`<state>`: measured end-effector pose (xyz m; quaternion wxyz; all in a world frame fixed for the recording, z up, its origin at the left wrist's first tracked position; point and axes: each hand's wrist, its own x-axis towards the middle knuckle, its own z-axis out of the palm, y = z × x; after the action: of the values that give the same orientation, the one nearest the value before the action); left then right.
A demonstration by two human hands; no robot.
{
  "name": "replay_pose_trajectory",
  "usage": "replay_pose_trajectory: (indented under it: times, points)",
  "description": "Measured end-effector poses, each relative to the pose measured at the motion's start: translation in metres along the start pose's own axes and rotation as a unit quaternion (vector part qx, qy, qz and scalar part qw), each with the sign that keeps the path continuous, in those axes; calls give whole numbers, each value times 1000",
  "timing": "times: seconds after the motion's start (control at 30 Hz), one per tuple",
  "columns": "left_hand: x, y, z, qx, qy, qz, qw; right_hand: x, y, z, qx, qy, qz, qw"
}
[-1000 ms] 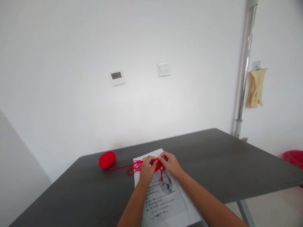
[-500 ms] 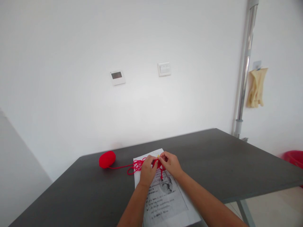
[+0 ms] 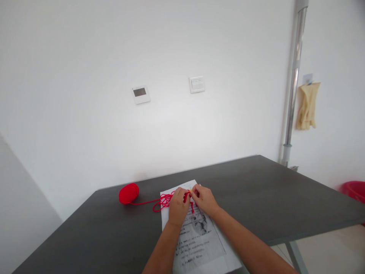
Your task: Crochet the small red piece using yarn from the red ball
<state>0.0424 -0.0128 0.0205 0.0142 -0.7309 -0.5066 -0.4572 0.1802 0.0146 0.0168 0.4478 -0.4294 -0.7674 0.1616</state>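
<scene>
Over a printed paper sheet (image 3: 199, 243) on the dark table (image 3: 279, 205), my left hand (image 3: 177, 208) and my right hand (image 3: 203, 199) are close together. Both pinch a small red crocheted piece (image 3: 187, 196), of which only a sliver shows between the fingers. A bit of yellow peeks out at my right fingertips; it could be a hook. Loose red yarn (image 3: 163, 201) lies tangled left of my left hand. A strand runs from it to a red yarn ball (image 3: 129, 193) further left on the table.
A white wall stands behind the table, with a small panel (image 3: 141, 94) and a switch (image 3: 197, 84). A metal pole (image 3: 293, 83) rises at the right, with yellowish gloves (image 3: 307, 106) hanging beside it. A red tub (image 3: 353, 190) sits on the floor at far right.
My hands have drawn closer together, and my right hand has shifted slightly left. Less of the red piece shows between them. The yarn ball has not moved.
</scene>
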Motion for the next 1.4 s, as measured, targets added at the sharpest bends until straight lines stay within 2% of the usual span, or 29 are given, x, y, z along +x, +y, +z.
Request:
replay_pose_trajectory:
  times: [0.13,0.3,0.53,0.63,0.73,0.9,1.13,1.27,1.4]
  points:
    - [2,-7,-5,-37,44,-58,997,0,3,1,12,15,4,1000]
    - [4,-16,-6,-129,64,-150,978,3,8,-2,-15,68,85,994]
    - [5,-16,-5,-204,50,-221,953,4,15,-6,-133,-16,167,977]
    - [5,-16,-5,-228,48,-234,944,3,15,-7,-139,-18,158,977]
    - [6,-18,-4,-245,50,-242,938,2,13,-7,-146,-24,110,983]
    - [6,-21,-3,-254,63,-249,932,-3,6,-4,-188,-81,39,978]
    - [7,-25,-5,-271,68,-262,924,-2,-5,1,-277,-114,75,951]
    - [8,-26,-3,-310,72,-288,903,0,-4,-1,-239,-107,124,957]
    - [6,-29,0,-354,67,-307,881,3,3,-5,-122,-31,175,976]
